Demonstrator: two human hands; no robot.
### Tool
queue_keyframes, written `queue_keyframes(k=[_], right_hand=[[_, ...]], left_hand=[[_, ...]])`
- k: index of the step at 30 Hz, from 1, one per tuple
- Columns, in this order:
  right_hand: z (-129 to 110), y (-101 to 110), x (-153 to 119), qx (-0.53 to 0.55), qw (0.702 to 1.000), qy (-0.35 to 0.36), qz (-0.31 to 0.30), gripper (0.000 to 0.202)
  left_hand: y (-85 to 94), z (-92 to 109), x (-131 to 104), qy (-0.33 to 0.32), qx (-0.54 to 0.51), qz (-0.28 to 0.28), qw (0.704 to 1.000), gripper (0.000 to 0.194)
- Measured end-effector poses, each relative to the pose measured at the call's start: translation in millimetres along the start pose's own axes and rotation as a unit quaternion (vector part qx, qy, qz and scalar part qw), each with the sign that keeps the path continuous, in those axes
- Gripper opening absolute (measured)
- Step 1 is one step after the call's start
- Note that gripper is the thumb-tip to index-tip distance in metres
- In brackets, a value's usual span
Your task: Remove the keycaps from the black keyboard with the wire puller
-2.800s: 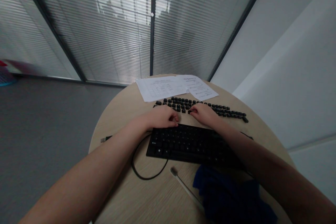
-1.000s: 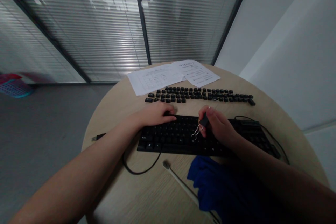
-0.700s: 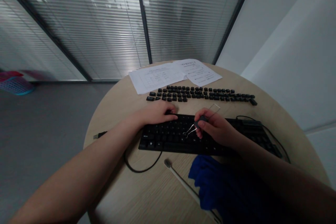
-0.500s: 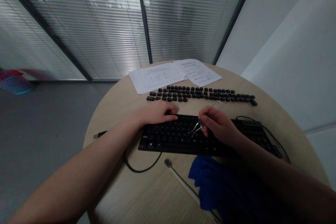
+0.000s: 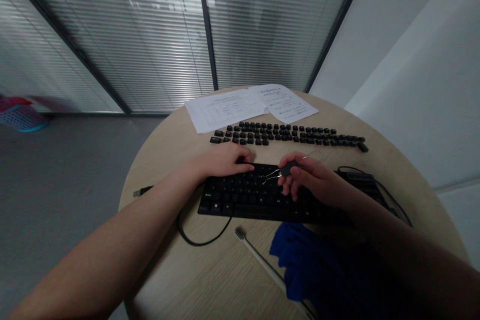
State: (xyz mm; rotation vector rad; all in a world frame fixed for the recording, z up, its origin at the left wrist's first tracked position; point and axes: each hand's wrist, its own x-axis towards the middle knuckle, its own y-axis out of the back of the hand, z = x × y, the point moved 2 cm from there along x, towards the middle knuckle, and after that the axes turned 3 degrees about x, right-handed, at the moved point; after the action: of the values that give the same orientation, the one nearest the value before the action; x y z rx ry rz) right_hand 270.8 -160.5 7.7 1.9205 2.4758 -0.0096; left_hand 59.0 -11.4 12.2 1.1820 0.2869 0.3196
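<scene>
Where the wire tool [image 5: 288, 168] is held: clamped betw. thumb & fingers of R hand [image 5: 310, 176]; tips angled left over kbd [image 5: 255, 209] on table [image 5: 210, 275], prob. for fine aim;
L hand [image 5: 228, 160]: laid at kbd's far edge, apparently as a steady; whether clamped, can't be told;
Loose keycaps [image 5: 277, 137]: set in rows beyond kbd, prob. for order;
Brush [image 5: 261, 260], cloth [image 5: 296, 252]: near side of kbd.

An office, by its glass partition [image 5: 208, 35] with blinds [image 5: 150, 50], round table [image 5: 210, 270], paper sheets [image 5: 228, 108] and computer keyboard [image 5: 245, 198]

keyboard [image 5: 251, 208]: Windows logo on one key [image 5: 215, 206] | papers [image 5: 227, 110]: print too small to read
</scene>
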Motion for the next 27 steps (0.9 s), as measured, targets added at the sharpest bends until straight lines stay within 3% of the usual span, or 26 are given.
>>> queue_keyframes(k=[9, 15, 21, 27], right_hand=[[10.1, -2.1, -7.6, -0.152, 0.983, 0.063, 0.076, 0.037], [15.1, -5.1, -7.2, -0.26, 0.957, 0.111, 0.062, 0.02], [15.1, -8.4, -4.4, -0.256, 0.959, 0.111, 0.048, 0.019], [21.4, -7.1, -1.4, -0.225, 0.971, 0.055, 0.058, 0.022]], left_hand=[[-2.7, -3.8, 0.8, -0.008, 0.0, 0.009, 1.0, 0.034], [-2.2, -2.3, 0.1, 0.003, 0.0, 0.007, 1.0, 0.031], [-1.6, -1.4, 0.5, 0.002, 0.0, 0.015, 1.0, 0.03], [-3.9, -3.7, 1.2, 0.002, -0.01, 0.019, 1.0, 0.029]])
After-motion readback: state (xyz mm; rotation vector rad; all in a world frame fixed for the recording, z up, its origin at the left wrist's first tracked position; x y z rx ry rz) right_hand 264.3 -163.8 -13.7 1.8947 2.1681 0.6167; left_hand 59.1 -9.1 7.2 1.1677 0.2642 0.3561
